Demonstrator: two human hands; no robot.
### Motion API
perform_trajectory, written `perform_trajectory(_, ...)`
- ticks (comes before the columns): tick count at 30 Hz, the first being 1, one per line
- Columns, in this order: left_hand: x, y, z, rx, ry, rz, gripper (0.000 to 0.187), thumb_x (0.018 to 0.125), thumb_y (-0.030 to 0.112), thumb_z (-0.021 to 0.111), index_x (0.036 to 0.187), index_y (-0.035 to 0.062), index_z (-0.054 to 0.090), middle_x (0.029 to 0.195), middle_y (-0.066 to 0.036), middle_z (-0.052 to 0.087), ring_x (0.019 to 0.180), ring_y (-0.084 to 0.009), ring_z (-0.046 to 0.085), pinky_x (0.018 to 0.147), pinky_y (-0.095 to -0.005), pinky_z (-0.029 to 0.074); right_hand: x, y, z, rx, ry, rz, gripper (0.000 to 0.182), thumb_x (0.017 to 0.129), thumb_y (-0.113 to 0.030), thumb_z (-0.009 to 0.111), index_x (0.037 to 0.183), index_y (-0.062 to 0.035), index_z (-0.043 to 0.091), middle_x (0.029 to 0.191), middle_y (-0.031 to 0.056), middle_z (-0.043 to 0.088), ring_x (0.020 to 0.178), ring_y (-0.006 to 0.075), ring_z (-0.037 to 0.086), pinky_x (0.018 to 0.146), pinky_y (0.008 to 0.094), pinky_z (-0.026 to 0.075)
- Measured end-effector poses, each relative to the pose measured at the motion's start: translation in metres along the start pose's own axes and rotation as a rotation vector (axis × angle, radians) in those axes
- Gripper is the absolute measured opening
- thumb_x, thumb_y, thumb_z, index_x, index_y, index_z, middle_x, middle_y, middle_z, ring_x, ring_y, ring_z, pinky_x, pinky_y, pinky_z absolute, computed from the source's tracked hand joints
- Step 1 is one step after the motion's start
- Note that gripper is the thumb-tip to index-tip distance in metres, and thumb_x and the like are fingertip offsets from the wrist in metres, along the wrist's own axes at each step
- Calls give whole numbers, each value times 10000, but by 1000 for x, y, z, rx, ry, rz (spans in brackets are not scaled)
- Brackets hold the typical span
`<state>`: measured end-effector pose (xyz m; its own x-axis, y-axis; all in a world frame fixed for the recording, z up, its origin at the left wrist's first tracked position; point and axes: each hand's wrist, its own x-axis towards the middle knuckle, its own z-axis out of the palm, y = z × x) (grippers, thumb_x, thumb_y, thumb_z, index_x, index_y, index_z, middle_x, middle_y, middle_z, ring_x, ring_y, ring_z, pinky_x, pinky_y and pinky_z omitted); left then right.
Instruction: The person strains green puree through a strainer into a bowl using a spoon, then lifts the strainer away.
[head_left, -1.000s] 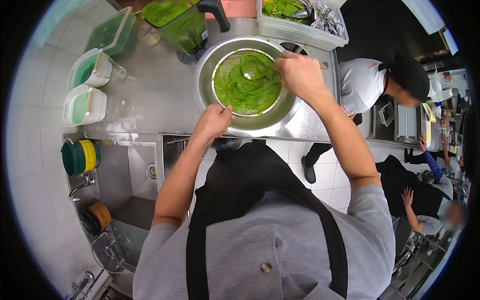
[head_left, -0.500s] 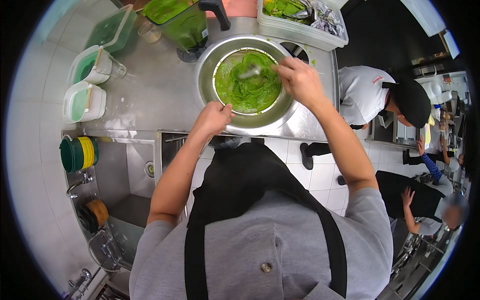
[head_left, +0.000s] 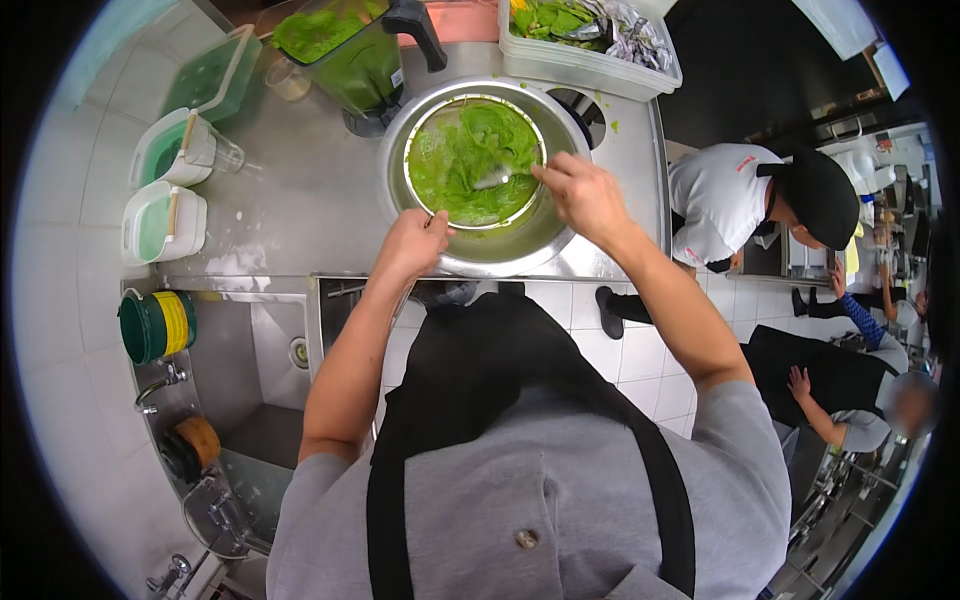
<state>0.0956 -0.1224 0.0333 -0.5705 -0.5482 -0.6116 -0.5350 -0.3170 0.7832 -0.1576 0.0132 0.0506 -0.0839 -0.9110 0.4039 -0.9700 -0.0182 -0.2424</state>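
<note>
A round metal strainer [head_left: 407, 152] rests in a wide steel bowl [head_left: 556, 222] on the counter. Thick green puree [head_left: 462, 140] covers much of its mesh. My left hand [head_left: 412, 242] is closed on the strainer's handle at the near left rim. A metal spoon [head_left: 491, 181], its head blurred by motion, lies in the puree. My right hand [head_left: 590, 200] grips its handle above the bowl's right side. Just behind and left of the bowl stands a blender jug [head_left: 362, 78] with green puree inside.
A plastic tub [head_left: 570, 68] with green leaves and crumpled foil sits behind the bowl. Pale tubs [head_left: 185, 228] stand at the left, near a sink [head_left: 235, 350] with a green bucket [head_left: 143, 330]. A co-worker in white [head_left: 722, 195] bends at the right; others stand farther off.
The spoon has moved down through the puree towards the near right of the strainer, my right hand lowering with it. My left hand keeps its hold. The view has shifted slightly.
</note>
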Motion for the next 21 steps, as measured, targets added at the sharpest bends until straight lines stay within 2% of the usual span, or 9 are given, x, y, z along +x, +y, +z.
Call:
perform_trajectory(2, 2, -4, 0, -16, 16, -17, 351, 1090, 272, 523, 950, -39, 606, 588, 28, 455, 414, -61, 347, 373, -274, 252, -2, -2, -10, 6, -48, 33, 409, 773, 21, 654, 1152, -103, 745, 986, 79, 664, 959, 291, 672, 811, 424, 585)
perform_trajectory(6, -1, -4, 1, -40, -11, 20, 348, 1085, 277, 531, 951, -35, 604, 592, 29, 457, 410, -61, 344, 370, -278, 250, 24, -4, -1, -9, 83, 198, 401, 767, 28, 659, 1142, -84, 747, 981, 92, 654, 932, 315, 671, 821, 428, 584)
perform_trajectory(7, -1, -2, 2, -52, -2, 18, 347, 1084, 280, 534, 952, -33, 604, 594, 29, 458, 412, -59, 346, 372, -277, 253, 9, 1, 11, -40, 54, 122, 412, 768, 33, 656, 1159, -63, 739, 992, 111, 647, 922, 332, 667, 830, 432, 582)
perform_trajectory(10, 3, -2, 2, -15, 49, -6, 343, 1082, 280, 540, 959, -34, 605, 599, 27, 461, 417, -58, 349, 375, -272, 253, -9, -23, 1, 18, -70, 130, 427, 777, 36, 647, 1188, -46, 725, 1009, 130, 643, 944, 348, 661, 842, 439, 578)
perform_trajectory(14, 7, -11, 3, -57, 34, 32, 341, 1081, 280, 543, 968, -35, 608, 603, 28, 462, 423, -54, 351, 377, -266, 246, 13, -19, 2, -19, 49, 301, 474, 781, 64, 621, 1241, -23, 695, 1050, 172, 614, 973, 354, 648, 873, 460, 556)
perform_trajectory(17, 16, -17, 6, 0, 95, 48, 341, 1083, 278, 538, 970, -36, 608, 609, 30, 465, 424, -51, 346, 374, -265, 234, -10, -46, 9, 35, -43, 300, 507, 784, 91, 596, 1280, 11, 660, 1066, 201, 592, 979, 379, 634, 894, 461, 544)
perform_trajectory(19, 17, -21, 5, 55, 117, 54, 399, 1046, 297, 563, 894, -48, 694, 636, -65, 623, 474, -138, 514, 486, -355, 398, -17, -67, 4, 110, -159, 319, 553, 771, 115, 590, 1315, 29, 635, 1058, 218, 586, 989, 399, 628, 913, 461, 544)
perform_trajectory(20, 19, -23, 6, 55, 114, 52, 399, 1046, 297, 563, 894, -48, 694, 636, -65, 623, 474, -138, 514, 486, -355, 398, -13, -65, 4, 110, -161, 322, 553, 771, 115, 590, 1315, 29, 635, 1058, 218, 586, 989, 399, 628, 913, 461, 544)
perform_trajectory(21, 21, -23, 7, 26, 96, 87, 368, 1067, 287, 549, 929, -39, 651, 630, -17, 550, 451, -94, 427, 432, -308, 314, -7, -58, 5, 110, -57, 370, 568, 768, 120, 591, 1327, 27, 635, 1075, 219, 590, 986, 407, 635, 900, 463, 547)
